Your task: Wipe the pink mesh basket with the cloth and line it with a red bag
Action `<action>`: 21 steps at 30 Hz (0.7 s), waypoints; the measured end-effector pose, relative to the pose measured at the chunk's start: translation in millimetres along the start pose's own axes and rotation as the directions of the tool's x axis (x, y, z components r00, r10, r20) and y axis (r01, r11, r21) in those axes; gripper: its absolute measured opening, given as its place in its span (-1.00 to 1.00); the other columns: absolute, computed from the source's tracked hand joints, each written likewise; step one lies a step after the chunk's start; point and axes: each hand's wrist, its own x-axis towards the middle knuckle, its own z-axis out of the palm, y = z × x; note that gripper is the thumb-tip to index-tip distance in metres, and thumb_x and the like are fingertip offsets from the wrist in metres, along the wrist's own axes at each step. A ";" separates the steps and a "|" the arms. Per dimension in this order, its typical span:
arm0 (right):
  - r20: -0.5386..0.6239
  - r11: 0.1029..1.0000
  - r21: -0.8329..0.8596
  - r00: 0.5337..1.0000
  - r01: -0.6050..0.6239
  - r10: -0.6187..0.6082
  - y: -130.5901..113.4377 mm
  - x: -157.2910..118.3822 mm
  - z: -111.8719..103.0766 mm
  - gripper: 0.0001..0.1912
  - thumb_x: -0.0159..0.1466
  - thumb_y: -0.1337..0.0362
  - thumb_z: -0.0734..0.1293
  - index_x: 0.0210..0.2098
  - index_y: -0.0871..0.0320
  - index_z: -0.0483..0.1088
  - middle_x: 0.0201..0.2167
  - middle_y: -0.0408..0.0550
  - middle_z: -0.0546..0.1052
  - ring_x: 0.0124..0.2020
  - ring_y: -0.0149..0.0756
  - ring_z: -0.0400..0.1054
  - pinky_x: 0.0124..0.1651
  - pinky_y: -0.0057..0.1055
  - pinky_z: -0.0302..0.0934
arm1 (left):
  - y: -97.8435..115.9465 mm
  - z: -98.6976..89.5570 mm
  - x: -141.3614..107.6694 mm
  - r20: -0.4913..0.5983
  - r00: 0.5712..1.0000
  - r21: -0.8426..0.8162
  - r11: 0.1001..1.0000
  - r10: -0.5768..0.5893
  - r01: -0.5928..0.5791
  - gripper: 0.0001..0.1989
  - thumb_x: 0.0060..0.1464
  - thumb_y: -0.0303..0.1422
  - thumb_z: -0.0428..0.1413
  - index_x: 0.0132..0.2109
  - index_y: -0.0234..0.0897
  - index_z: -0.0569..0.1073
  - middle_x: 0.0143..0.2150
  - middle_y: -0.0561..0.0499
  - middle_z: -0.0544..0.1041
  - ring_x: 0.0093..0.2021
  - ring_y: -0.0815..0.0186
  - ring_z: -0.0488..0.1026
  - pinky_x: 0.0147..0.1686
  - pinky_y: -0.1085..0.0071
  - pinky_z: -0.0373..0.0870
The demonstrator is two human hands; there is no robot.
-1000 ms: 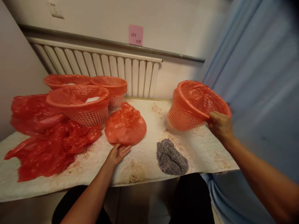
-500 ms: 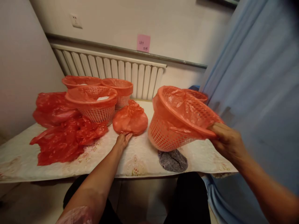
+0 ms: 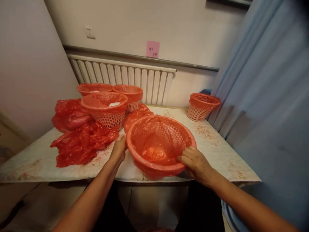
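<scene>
A red plastic basket [image 3: 160, 166] with a red plastic bag lining it is tilted towards me at the middle of the table, its open mouth facing up. My right hand [image 3: 196, 164] is closed over the basket's near right rim. At the left side of the rim my left hand [image 3: 118, 149] holds the basket from outside, its fingers partly hidden behind it. Behind the basket a red plastic bag [image 3: 138, 114] is partly covered. The grey cloth piece seen earlier is out of sight.
Several lined baskets [image 3: 108, 117] stand together at the back left, white contents in some. Crumpled red bags [image 3: 82, 145] lie beside them. Another basket [image 3: 200, 111] stands back right by the blue curtain [image 3: 260, 96]. A radiator [image 3: 125, 72] runs along the wall behind the patterned tablecloth [image 3: 217, 154].
The lined basket has moved left and towards me, in front of the bulging red bag, with my right hand on its rim. My left hand has shifted slightly left, now at the basket's side.
</scene>
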 end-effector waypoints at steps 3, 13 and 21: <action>-0.050 0.998 0.055 0.998 0.031 -0.028 -5.4 -3.5 10.9 -0.78 0.36 0.29 0.11 -0.16 0.18 0.35 -0.42 -0.04 0.37 -0.35 -0.24 0.18 -0.24 -0.26 0.02 | 26.5 -3.9 -34.1 0.014 1.000 0.031 0.999 -0.007 0.006 -0.74 -0.01 -0.23 0.22 -0.22 -0.32 0.51 -0.25 -0.05 0.57 -0.30 0.30 0.49 -0.37 0.48 0.44; -0.051 0.992 0.115 0.998 0.054 -0.048 -7.2 -9.7 10.0 -0.62 0.40 0.05 0.12 0.03 0.08 0.37 -0.36 -0.04 0.42 -0.30 -0.25 0.23 -0.16 -0.24 0.04 | 45.2 11.2 -98.8 -0.081 0.995 -0.076 0.996 -0.061 0.055 -0.63 -0.21 -0.38 0.30 -0.17 -0.33 0.48 -0.33 0.03 0.55 -0.33 0.33 0.49 -0.35 0.46 0.41; -0.041 0.986 0.164 0.999 0.027 -0.020 -6.4 -1.2 6.3 -0.49 0.42 -0.02 0.00 -0.08 0.08 0.46 -0.41 -0.07 0.43 -0.32 -0.29 0.24 -0.16 -0.27 0.03 | 58.3 17.2 -125.9 -0.053 0.998 -0.115 0.993 -0.035 0.028 -0.57 -0.17 -0.42 0.25 -0.07 -0.32 0.40 -0.55 0.17 0.39 -0.62 0.51 0.28 -0.60 0.59 0.21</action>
